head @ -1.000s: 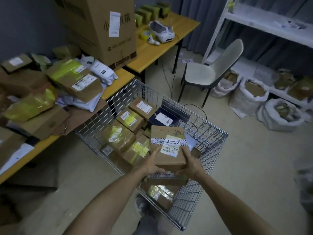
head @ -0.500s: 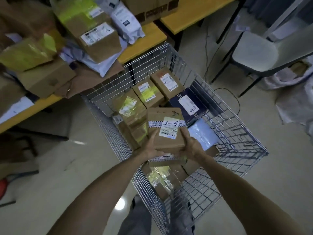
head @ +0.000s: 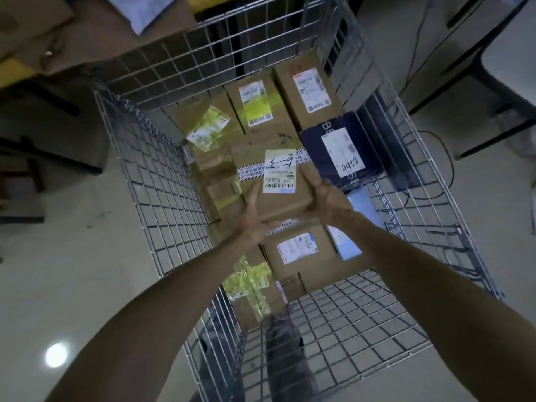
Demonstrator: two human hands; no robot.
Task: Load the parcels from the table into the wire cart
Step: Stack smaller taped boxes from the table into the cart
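Floor (head: 72, 256) glossy, parcel (head: 280, 198) held over wire cart (head: 162, 175), table (head: 14, 73) beyond

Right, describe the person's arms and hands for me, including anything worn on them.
Both arms are bare for all that shows: the left arm and the right arm have no sleeve up to the frame's edge. The left hand and the right hand are ungloved. No watch, bracelet, ring or marking is visible, though the light is dim.
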